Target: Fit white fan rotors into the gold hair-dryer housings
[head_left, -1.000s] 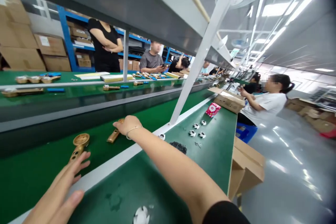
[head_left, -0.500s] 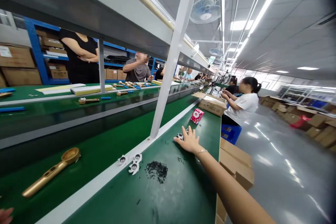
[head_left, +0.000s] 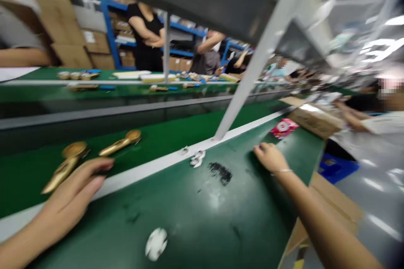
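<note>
Standing spread near a gold handle is the left hand; right hand's grip is unclear.

A thin, pale bracelet circles the right hand's wrist; both forearms are bare.

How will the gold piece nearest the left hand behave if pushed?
The gold piece is probably stiff, given its straight handle. Its shine suggests a slippery surface. The wide round head may make it swivel rather than roll.
</note>
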Tool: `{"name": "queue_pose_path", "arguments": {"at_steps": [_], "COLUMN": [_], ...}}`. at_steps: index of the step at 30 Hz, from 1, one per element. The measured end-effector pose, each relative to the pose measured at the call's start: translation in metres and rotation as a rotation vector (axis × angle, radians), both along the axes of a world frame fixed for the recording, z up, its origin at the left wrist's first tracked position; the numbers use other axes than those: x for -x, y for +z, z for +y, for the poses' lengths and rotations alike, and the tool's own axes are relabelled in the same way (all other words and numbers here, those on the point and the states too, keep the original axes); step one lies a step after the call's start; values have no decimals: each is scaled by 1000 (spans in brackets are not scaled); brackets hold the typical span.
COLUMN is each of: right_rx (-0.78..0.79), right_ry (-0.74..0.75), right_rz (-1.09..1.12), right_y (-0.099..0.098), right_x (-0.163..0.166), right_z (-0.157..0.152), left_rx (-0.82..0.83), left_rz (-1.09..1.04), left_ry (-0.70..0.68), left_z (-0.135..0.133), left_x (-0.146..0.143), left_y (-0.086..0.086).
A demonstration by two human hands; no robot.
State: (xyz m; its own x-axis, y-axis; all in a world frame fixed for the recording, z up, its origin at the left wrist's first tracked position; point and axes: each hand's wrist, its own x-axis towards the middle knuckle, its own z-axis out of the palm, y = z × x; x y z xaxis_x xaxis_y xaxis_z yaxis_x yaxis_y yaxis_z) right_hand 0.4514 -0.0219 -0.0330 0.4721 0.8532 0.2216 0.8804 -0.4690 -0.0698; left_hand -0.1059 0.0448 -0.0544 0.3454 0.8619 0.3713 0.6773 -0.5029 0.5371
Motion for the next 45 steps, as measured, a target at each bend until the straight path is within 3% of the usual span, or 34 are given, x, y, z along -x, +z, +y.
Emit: {"name": "queue_pose_path", "arguments": {"at_steps": [4, 7, 10, 12, 17, 20, 22, 26, 29, 32, 35, 38, 42, 45], "right_rx": [-86, -86, -22, 26, -5, 75, 64, -127, -187, -133, -106, -96, -117, -111], "right_ry": [233, 593, 842, 926, 1060, 1260, 1293, 1224, 1252, 1279, 1236, 1196, 1032, 1007], "right_rz": [48, 143, 55, -32, -82, -35, 14, 89, -32, -86, -94, -117, -27, 40], "right_y": [1, -1, -5, -5, 10, 11, 6, -1, 0, 0, -6, -17, -23, -18], "right_x": [76, 167, 244, 271, 282, 288, 292, 293, 285, 273, 259, 249, 258, 281], "right_z": [-27, -56, -69, -67, -63, -72, -77, -80, -86, -102, -122, -142, -159, -156], "left_rx": [146, 191, 293, 353, 319, 316, 345, 78, -35, 39, 129, 168, 264, 260], "left_rz": [-87, -31, 99, 183, 343, 337, 268, 182, 234, 271, 318, 388, 404, 391], "left_ry": [-82, -160, -441, -622, -720, -736, -726, -598, -671, -683, -497, -339, -396, -464], "left_z": [-6, -13, -39, -63, -110, -109, -101, -92, -96, -102, -106, -111, -122, -130], "left_x": [6, 8, 11, 10, 6, 7, 7, 1, -4, 6, 34, 66, 86, 84], "left_y": [3, 21, 48, 61, 58, 50, 44, 30, 27, 40, 54, 52, 39, 37]}}
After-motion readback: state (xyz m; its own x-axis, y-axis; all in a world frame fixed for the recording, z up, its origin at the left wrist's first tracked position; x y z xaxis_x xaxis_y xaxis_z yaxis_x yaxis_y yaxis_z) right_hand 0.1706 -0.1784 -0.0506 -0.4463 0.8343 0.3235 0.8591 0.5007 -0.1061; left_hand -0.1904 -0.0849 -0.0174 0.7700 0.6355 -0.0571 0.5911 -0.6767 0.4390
